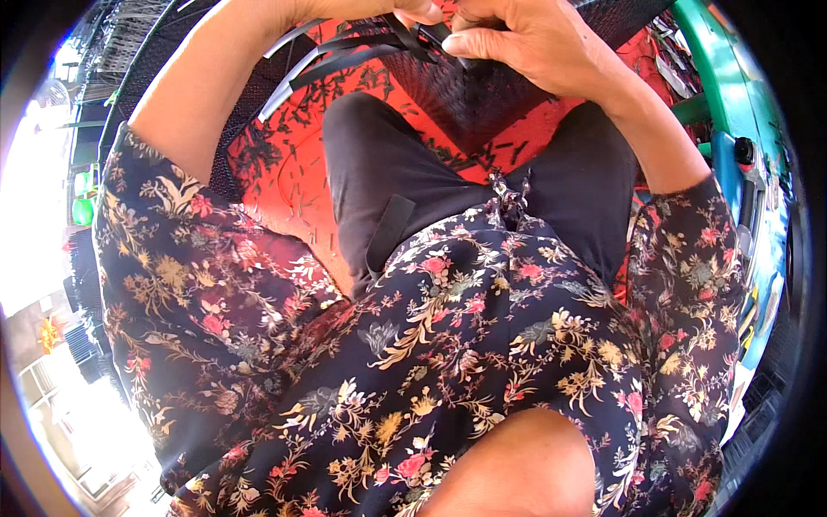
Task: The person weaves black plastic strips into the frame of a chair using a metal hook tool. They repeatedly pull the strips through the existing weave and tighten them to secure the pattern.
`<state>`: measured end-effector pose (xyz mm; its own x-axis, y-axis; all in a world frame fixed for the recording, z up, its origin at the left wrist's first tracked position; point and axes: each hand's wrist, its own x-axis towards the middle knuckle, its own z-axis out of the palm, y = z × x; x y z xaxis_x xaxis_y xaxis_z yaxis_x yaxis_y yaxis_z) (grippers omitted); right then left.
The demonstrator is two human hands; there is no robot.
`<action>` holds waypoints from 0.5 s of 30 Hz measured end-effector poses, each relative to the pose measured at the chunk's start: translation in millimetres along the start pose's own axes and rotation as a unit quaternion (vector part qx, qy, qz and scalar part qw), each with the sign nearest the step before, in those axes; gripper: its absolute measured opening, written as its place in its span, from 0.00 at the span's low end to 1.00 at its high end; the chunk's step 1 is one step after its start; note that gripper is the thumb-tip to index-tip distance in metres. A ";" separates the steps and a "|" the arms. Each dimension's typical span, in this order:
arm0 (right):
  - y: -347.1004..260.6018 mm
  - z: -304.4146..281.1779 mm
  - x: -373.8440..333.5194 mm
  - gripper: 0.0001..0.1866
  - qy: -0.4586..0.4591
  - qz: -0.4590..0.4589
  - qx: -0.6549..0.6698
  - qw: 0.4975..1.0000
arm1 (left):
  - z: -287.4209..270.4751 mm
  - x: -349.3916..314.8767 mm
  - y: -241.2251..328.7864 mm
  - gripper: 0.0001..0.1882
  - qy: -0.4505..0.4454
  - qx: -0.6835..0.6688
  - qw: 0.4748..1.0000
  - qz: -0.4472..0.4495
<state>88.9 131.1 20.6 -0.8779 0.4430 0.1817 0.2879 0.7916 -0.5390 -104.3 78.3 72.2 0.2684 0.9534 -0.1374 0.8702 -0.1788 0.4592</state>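
At the top edge, my right hand [525,43] pinches a dark strip [435,36] between thumb and bent fingers, close against a black woven piece [457,99]. Beside it, my left hand [418,11] has its fingers bent in, partly cut off by the frame. What those left fingers grip is hidden. Several long, flat black strips [345,60] fan out to the left from beneath my hands, their loose ends shiny. The woven piece comes down to a corner between my knees.
A red surface [293,194] under my legs is strewn with short black offcuts [267,146]. One dark strip piece [392,226] lies on my thigh. Green curved bars [719,65] and a blue part [730,177] stand at the right. More black weave [250,95] lies behind my left arm.
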 end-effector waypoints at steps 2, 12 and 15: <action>2.1 2.8 2.0 0.12 0.001 0.025 0.050 0.998 | 1.2 1.5 2.5 0.11 0.020 0.029 0.999 0.004; 3.7 -1.5 24.3 0.11 -0.016 0.030 -0.032 0.999 | 23.5 -6.0 -12.3 0.08 0.415 0.186 0.848 0.271; -2.5 -7.0 33.4 0.12 -0.056 0.057 0.017 0.997 | 40.2 -47.8 15.1 0.06 0.482 0.191 0.803 0.294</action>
<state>61.5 146.9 33.7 -0.8780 0.4780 0.0260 0.3764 0.7228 -0.5795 -87.4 20.3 50.4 0.3949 0.3905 0.8316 0.8231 -0.5524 -0.1314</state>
